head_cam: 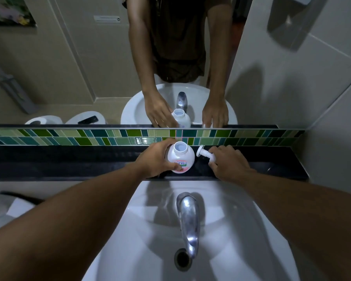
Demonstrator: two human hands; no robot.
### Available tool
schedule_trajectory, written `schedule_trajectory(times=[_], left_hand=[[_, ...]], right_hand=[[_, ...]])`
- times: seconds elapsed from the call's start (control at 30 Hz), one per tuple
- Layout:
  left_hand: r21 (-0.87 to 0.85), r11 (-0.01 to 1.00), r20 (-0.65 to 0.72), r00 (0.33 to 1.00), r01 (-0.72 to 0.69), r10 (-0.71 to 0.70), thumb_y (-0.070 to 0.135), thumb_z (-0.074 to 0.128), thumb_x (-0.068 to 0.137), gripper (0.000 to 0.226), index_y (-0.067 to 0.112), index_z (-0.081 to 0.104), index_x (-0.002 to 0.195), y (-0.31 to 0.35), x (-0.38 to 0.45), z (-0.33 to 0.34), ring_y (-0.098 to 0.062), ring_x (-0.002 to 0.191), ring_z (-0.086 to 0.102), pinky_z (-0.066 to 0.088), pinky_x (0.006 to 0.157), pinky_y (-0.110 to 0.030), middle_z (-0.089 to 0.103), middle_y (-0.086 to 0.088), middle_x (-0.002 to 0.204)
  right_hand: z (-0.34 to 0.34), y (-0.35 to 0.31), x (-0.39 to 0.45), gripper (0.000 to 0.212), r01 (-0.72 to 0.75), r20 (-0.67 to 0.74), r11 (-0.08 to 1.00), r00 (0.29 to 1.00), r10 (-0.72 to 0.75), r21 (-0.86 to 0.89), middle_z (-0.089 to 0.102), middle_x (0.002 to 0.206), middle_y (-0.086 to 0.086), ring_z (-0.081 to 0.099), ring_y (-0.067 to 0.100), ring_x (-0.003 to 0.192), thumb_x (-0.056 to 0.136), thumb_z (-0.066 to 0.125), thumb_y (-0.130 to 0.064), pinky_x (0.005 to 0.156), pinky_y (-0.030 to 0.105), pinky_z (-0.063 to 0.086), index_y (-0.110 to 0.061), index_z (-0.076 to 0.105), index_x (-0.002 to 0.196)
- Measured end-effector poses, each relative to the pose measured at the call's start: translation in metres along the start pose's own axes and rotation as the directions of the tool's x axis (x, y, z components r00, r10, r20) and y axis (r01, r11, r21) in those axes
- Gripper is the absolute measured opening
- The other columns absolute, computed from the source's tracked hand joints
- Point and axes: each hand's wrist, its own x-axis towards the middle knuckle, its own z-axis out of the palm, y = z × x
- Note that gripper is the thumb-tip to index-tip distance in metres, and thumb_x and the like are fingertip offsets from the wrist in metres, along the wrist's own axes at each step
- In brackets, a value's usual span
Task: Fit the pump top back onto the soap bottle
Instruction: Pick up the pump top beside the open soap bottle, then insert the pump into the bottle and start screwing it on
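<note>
A white soap bottle [180,157] with a pink and green label stands upright on the black ledge [69,161] behind the sink, its neck uncapped. My left hand [154,159] wraps around the bottle's left side and front. Just right of the bottle lies the white pump top [205,154], its nozzle end pointing toward the green tile strip. My right hand [229,163] grips the pump top by its collar end, fingers curled over it. Bottle and pump top sit a few centimetres apart.
A white basin [231,230] with a chrome tap [187,220] and drain [182,259] lies below the ledge. A mirror [89,67] above the green tile band [69,136] reflects my arms and the bottle. A tiled wall [312,88] closes in on the right.
</note>
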Motion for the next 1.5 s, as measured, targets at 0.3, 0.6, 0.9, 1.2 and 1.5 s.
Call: schedule_trajectory(times=[0.3, 0.6, 0.9, 1.2, 1.5], left_hand=[[-0.005, 1.0, -0.022, 0.999, 0.023, -0.024, 0.021, 0.099, 0.058, 0.075, 0.027, 0.064, 0.125, 0.002, 0.005, 0.005, -0.013, 0.1, 0.068, 0.054, 0.093, -0.034, 0.074, 0.008, 0.112], [-0.023, 0.998, -0.012, 0.998, 0.061, -0.061, 0.017, 0.098, 0.06, 0.073, 0.024, 0.065, 0.125, 0.006, 0.004, 0.004, -0.017, 0.103, 0.068, 0.054, 0.095, -0.036, 0.074, 0.002, 0.117], [-0.009, 0.997, -0.015, 0.997, 0.072, -0.072, 0.014, 0.098, 0.061, 0.073, 0.02, 0.066, 0.126, 0.01, 0.004, 0.004, -0.019, 0.104, 0.068, 0.052, 0.098, -0.035, 0.074, 0.001, 0.115], [0.02, 0.997, -0.026, 0.997, 0.068, -0.068, 0.018, 0.098, 0.062, 0.07, 0.021, 0.066, 0.125, 0.013, 0.002, 0.004, -0.02, 0.104, 0.067, 0.051, 0.097, -0.036, 0.074, -0.002, 0.117], [0.046, 0.998, -0.021, 0.999, 0.044, -0.043, 0.021, 0.098, 0.061, 0.069, 0.02, 0.068, 0.123, 0.012, 0.002, 0.002, -0.019, 0.103, 0.068, 0.052, 0.097, -0.035, 0.076, 0.0, 0.114]], right_hand=[[-0.041, 0.032, -0.015, 0.041, 0.177, -0.232, 0.983, 0.959, -0.16, 0.053, 0.076, 0.108, 0.004, 0.066, 0.031, 0.098, 0.077, 0.081, -0.036, 0.084, 0.044, 0.044, -0.021, 0.07, 0.113], [-0.076, 0.042, -0.012, 0.041, 0.269, -0.403, 0.961, 0.887, -0.224, 0.058, 0.075, 0.106, 0.003, 0.062, 0.029, 0.09, 0.078, 0.081, -0.035, 0.075, 0.038, 0.035, -0.02, 0.07, 0.115], [-0.113, -0.023, 0.004, 0.033, 0.426, -0.602, 0.778, 0.795, -0.077, 0.462, 0.076, 0.094, 0.005, 0.069, 0.021, 0.081, 0.078, 0.086, -0.02, 0.075, 0.035, 0.057, -0.008, 0.071, 0.105], [-0.115, -0.068, 0.025, 0.039, 0.465, -0.567, 0.497, 0.821, 0.066, 0.732, 0.077, 0.104, -0.003, 0.073, 0.009, 0.094, 0.08, 0.086, -0.022, 0.083, 0.025, 0.059, -0.01, 0.066, 0.111], [-0.078, -0.078, 0.019, 0.033, 0.382, -0.476, 0.447, 0.872, 0.114, 0.808, 0.078, 0.096, -0.002, 0.074, 0.013, 0.087, 0.081, 0.085, -0.018, 0.08, 0.035, 0.061, -0.012, 0.065, 0.106]])
